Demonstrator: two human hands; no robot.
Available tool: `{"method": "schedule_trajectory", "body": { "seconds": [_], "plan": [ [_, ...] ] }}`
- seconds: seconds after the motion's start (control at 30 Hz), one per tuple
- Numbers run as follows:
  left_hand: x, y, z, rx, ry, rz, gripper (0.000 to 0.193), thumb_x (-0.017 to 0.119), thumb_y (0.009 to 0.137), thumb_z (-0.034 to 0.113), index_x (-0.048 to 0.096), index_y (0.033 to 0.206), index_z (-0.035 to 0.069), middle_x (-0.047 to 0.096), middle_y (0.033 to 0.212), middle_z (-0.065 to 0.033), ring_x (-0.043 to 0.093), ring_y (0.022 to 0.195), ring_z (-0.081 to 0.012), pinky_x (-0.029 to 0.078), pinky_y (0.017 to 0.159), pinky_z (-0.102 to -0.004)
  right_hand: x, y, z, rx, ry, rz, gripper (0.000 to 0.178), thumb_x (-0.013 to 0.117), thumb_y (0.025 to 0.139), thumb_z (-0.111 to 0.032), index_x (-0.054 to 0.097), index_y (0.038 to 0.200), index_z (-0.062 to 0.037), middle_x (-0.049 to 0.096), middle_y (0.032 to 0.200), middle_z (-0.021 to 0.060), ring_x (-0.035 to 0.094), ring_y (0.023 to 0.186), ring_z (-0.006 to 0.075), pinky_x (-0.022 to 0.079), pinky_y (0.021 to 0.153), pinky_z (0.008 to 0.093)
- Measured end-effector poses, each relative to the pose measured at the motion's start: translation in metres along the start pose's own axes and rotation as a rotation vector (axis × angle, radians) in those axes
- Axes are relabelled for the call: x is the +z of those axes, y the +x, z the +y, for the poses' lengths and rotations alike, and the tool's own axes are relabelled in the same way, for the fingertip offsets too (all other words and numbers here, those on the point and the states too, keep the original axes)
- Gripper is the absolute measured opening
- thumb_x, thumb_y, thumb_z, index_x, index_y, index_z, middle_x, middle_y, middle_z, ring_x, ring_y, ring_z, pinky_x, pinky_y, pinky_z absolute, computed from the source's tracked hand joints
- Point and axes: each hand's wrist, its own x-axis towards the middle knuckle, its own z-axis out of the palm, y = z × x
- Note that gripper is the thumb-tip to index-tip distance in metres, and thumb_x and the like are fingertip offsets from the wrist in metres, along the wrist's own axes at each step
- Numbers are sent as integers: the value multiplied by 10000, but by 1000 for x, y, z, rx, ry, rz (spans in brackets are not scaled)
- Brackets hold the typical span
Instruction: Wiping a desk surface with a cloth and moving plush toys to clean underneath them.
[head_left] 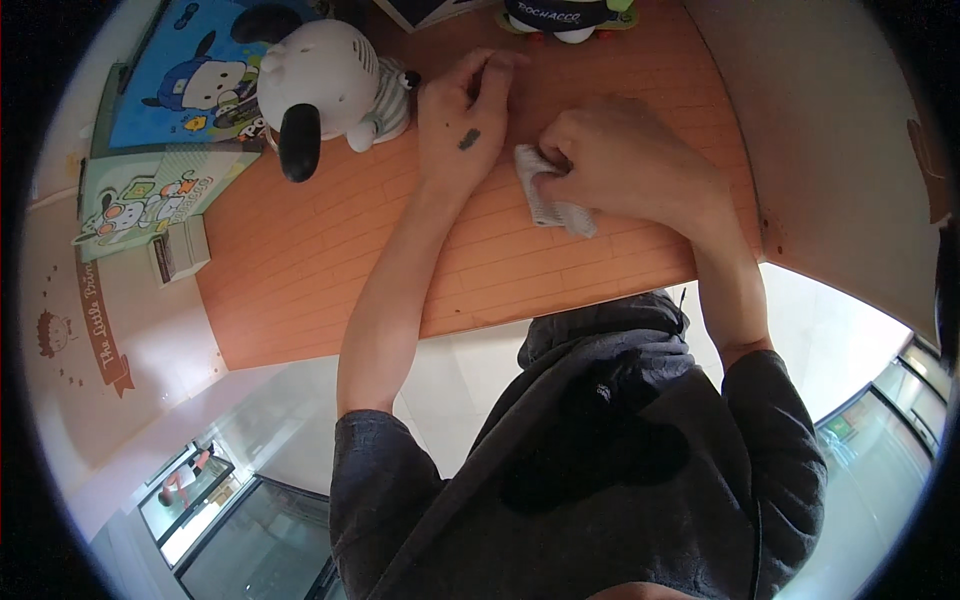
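Observation:
My right hand (625, 160) is closed on a folded white cloth (555, 208), which may be a wipe, pinching it against the orange-brown desk top (590, 262). The cloth's lower edge sticks out below my fingers. To its left, my left hand (462, 130) lies on the desk with a dark mark on its back. Its fingers bend loosely and the thumb stands apart from them; nothing shows in it. Close by that hand stands a white dog figurine (325, 80) with black ears and a striped body.
Behind the figurine lean a blue cartoon picture board (200, 90) and a pale green cartoon folder (150, 195). A small white box (182, 250) sits at the left wall. Another dark-clothed figurine (570, 15) stands at the back. A pale panel (830, 130) bounds the desk's right side.

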Motion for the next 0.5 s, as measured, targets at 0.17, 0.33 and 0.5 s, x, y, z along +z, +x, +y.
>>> {"method": "schedule_trajectory", "body": {
  "seconds": [0.17,0.33,0.5],
  "plan": [
    [-1,-1,-2,16,-16,3,239,613,1066,119,829,1094,20,656,714,2,511,646,-110,414,598,-257,-4,0,0,74,-17,-26,259,739,824,-240,740,784,15,691,710,149,558,581,353,495,670,412],
    [-1,-1,-2,6,-27,-11,236,614,1061,115,828,1097,20,657,722,4,506,648,-111,412,597,-257,-1,-1,-1,47,-33,-39,267,720,833,-245,737,784,16,678,698,147,549,582,358,493,667,414],
    [-1,0,-5,-5,-38,-13,230,621,1056,116,827,1097,23,651,722,8,500,649,-111,408,595,-258,-9,-5,-3,-21,-27,-87,280,704,848,-246,728,785,26,665,692,151,533,580,363,485,663,425]
  ]
}}
